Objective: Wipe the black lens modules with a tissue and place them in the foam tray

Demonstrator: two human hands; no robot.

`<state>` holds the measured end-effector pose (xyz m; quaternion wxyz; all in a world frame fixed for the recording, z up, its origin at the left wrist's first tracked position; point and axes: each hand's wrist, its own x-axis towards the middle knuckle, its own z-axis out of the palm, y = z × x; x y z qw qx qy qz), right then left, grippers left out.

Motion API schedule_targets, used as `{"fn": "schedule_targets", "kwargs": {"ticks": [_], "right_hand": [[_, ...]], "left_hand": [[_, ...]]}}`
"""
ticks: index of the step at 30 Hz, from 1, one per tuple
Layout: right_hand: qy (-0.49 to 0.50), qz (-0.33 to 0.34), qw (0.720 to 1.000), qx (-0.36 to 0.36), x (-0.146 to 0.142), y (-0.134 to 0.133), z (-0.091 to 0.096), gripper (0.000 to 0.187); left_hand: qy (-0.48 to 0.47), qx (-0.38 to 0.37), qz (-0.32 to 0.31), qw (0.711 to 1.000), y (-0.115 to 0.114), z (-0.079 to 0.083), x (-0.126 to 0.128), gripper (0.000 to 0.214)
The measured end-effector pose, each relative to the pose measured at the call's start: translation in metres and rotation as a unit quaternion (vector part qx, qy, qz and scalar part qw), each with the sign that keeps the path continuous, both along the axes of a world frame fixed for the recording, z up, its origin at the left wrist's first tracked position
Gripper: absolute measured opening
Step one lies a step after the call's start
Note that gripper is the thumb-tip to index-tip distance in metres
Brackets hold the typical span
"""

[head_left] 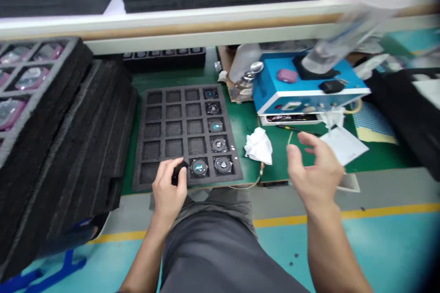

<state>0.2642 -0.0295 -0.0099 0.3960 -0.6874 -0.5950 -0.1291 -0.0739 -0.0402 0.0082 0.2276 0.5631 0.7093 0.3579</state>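
A black foam tray (161, 100) with square pockets lies on the green mat. Its right column holds several round black speaker parts (218, 144), and one more (199, 167) sits in the bottom row. My left hand (168, 190) is at the tray's near edge, fingers closed on a small black round part (178, 173) over a bottom-row pocket. My right hand (314, 171) hovers open above the mat's front edge, fingers spread, holding nothing, close to a crumpled white tissue (259, 146).
A blue and white box-shaped device (302, 84) stands right of the tray, with a blurred clear bottle (343, 32) above it. Small bottles (242, 84) stand beside it. Stacked black foam trays (68, 137) fill the left. White paper (345, 144) lies near my right hand.
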Motion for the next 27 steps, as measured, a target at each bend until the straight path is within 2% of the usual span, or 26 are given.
{"fn": "schedule_targets", "kwargs": {"ticks": [2, 5, 7, 9, 12, 14, 15, 17, 20, 23, 25, 27], "right_hand": [[0.015, 0.01, 1.0, 0.008, 0.002, -0.006, -0.018, 0.048], [-0.008, -0.065, 0.995, 0.069, 0.007, -0.014, -0.055, 0.043], [-0.057, -0.106, 0.989, 0.083, 0.009, -0.019, -0.078, 0.046], [-0.109, -0.133, 0.982, 0.076, 0.009, -0.02, -0.096, 0.046], [-0.16, -0.147, 0.975, 0.051, 0.012, -0.023, -0.111, 0.05], [-0.167, -0.148, 0.974, 0.033, 0.015, -0.028, -0.116, 0.051], [-0.166, -0.143, 0.975, 0.026, 0.017, -0.031, -0.118, 0.052], [-0.156, -0.132, 0.979, 0.017, 0.019, -0.036, -0.125, 0.058], [-0.129, -0.114, 0.985, 0.014, 0.015, -0.039, -0.136, 0.069], [-0.108, -0.094, 0.99, 0.018, 0.011, -0.042, -0.132, 0.072], [-0.091, -0.092, 0.991, 0.03, 0.021, -0.051, -0.111, 0.072], [-0.042, -0.119, 0.99, 0.06, 0.046, -0.068, -0.077, 0.077]], "left_hand": [[0.07, -0.038, 0.002, 0.997, -0.004, 0.001, -0.001, 0.034], [0.178, -0.049, 0.019, 0.983, 0.0, 0.007, 0.001, 0.043], [0.166, -0.007, 0.029, 0.986, 0.013, 0.015, 0.006, 0.045], [0.2, 0.005, 0.024, 0.98, 0.035, 0.024, 0.019, 0.045], [0.242, -0.045, -0.065, 0.967, 0.067, 0.037, 0.05, 0.047], [0.305, -0.058, -0.115, 0.944, 0.077, 0.042, 0.069, 0.054], [0.342, -0.041, -0.119, 0.931, 0.078, 0.042, 0.074, 0.059], [0.392, 0.013, -0.086, 0.916, 0.073, 0.04, 0.077, 0.064], [0.399, 0.034, -0.061, 0.914, 0.063, 0.037, 0.072, 0.066], [0.384, 0.003, -0.071, 0.921, 0.059, 0.042, 0.069, 0.065], [0.346, -0.01, -0.064, 0.936, 0.059, 0.05, 0.066, 0.061], [0.258, 0.035, -0.064, 0.963, 0.056, 0.058, 0.057, 0.057]]}}
